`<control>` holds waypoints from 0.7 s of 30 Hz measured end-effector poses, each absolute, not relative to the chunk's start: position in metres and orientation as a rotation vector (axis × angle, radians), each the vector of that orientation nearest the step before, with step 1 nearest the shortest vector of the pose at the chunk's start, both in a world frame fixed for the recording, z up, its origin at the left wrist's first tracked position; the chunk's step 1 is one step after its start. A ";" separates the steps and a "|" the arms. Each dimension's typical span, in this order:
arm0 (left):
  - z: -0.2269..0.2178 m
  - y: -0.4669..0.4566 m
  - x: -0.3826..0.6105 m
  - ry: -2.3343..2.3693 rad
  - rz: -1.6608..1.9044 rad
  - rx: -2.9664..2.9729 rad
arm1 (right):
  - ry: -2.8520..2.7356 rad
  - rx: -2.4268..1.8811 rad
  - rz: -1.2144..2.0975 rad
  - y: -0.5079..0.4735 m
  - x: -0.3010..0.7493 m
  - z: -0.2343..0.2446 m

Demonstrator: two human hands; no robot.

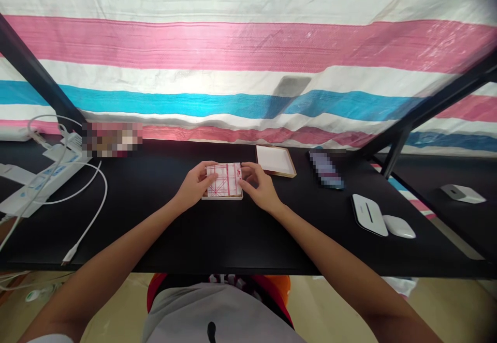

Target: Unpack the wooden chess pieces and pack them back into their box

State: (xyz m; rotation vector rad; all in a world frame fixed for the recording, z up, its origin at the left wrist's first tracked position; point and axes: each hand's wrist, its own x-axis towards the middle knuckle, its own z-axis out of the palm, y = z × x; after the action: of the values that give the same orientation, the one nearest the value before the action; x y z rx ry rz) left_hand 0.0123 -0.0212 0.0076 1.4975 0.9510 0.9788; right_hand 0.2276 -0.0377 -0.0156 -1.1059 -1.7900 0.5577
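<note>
A shallow white box sits on the black desk in front of me. In it lies a flat white sheet with red lines, folded paper or cloth; I cannot tell which. My left hand is closed around the box's left side, its thumb lying over the sheet. At the right side my right hand is closed too, with the thumb against the sheet's right edge and the fingers curled behind the corner. Beyond that hand rests a box lid, its white inside facing up and its rim gold-brown.
A phone lies to the right, with a white flat device and a white rounded case nearer me. On the left are a power strip and a white cable. A striped sheet hangs behind the desk.
</note>
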 end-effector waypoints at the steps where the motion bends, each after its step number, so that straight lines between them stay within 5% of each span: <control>1: 0.008 -0.021 0.013 0.954 0.978 1.472 | -1.814 -1.137 0.628 -0.039 0.226 -0.017; 10: 0.006 -0.021 0.015 0.928 0.956 1.376 | -1.750 -1.189 0.812 -0.041 0.220 -0.017; 21: -0.002 -0.008 0.005 0.995 1.030 1.518 | -1.847 -1.251 0.667 -0.036 0.225 -0.020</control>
State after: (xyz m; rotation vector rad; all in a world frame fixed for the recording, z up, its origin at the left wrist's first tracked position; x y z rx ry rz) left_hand 0.0046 -0.0083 -0.0020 1.5182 0.9947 1.0304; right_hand 0.2247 -0.0360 -0.0198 -1.2515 -1.8465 0.6675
